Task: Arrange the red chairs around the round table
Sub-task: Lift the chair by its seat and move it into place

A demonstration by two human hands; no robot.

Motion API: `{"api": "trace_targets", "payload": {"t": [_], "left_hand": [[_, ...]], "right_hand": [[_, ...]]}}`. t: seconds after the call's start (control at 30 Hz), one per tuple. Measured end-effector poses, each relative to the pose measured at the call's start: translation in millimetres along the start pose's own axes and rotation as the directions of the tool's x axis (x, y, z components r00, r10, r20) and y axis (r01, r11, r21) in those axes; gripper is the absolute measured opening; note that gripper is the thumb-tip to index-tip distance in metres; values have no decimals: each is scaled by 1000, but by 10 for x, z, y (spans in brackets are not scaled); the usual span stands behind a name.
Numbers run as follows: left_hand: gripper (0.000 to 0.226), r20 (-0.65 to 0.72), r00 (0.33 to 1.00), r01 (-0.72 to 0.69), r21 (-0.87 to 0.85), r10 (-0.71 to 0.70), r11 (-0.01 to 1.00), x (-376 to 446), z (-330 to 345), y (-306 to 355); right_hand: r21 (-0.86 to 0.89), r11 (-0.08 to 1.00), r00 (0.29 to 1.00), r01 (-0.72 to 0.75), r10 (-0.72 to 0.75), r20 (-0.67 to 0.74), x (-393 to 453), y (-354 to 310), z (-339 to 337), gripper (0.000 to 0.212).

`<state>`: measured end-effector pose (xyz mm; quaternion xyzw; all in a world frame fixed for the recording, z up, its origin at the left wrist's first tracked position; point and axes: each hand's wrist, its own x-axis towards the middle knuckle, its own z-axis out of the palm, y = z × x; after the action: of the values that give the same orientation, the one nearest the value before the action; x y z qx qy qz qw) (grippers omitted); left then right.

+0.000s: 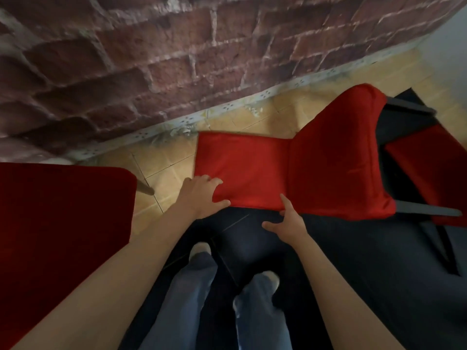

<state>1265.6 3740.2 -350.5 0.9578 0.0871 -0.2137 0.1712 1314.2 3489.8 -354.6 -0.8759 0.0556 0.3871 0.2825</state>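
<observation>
Our left hand (202, 193) grips the chair (290, 170) seat's padded edge; our right hand (288, 221) pinches it too. Soft cover, likely stiff, fairly heavy frame beneath

Rough brick wall (156, 54) above — pale patterned skirting strip (177, 123) at its foot. Tan floor tiles (252, 120) below. Dark rug (353, 261) nearest.
</observation>
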Motion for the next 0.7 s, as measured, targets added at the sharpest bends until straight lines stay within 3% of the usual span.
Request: {"api": "trace_targets", "payload": {"t": [0.17, 0.33, 0.47, 0.57, 0.7], "left_hand": [[70, -5, 999, 45, 35, -45, 998, 706, 926, -87], [72, 49, 978, 199, 44, -201, 979, 1316, 2034, -293], [69, 85, 948, 313, -60, -308, 948, 1708, 2872, -308], [69, 99, 893, 449, -195, -438, 872, 1955, 3385, -279], [75, 169, 791, 600, -404, -589, 690, 2222, 3938, -233]], "right_hand": [[-2, 999, 999, -35, 35, 30, 1115, 482, 307, 105], [-7, 998, 997, -68, 68, 26, 2155, 1136, 775, 104], [28, 987, 987, -161, 161, -17, 2849, 1563, 1141, 97], [50, 979, 977, -197, 200, -73, 3279, 1807, 1373, 88], [99, 955, 953, -281, 289, -87, 3693, 2013, 1651, 91]]}}
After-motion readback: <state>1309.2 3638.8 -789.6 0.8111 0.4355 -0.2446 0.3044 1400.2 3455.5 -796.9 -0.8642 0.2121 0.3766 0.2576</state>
